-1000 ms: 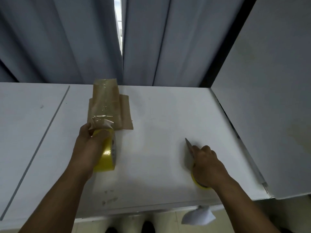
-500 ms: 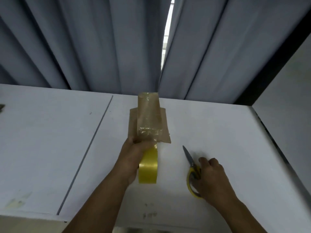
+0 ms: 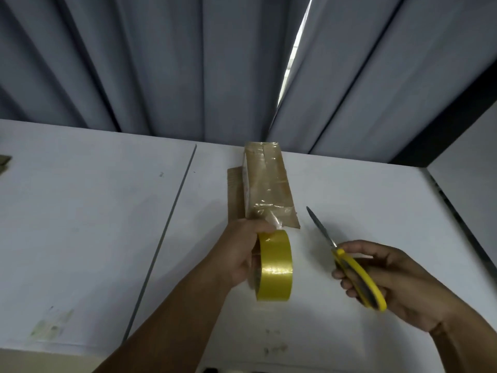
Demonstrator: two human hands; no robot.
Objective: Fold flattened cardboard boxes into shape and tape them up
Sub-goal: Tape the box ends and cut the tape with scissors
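Note:
A small brown cardboard box, wrapped in clear tape, lies on the white table near its far edge. A strip of clear tape runs from the box's near end to a yellow tape roll. My left hand grips that roll just in front of the box. To the right, my right hand holds yellow-handled scissors lifted off the table. Their blades are closed and point toward the box.
Grey curtains hang behind the table. A seam divides the tabletop left of the box. A white panel rises at the right edge. A brown scrap shows at the far left.
My right hand has picked the scissors up off the table and holds them by the handles. My left hand keeps the tape roll at the box. The view has shifted left.

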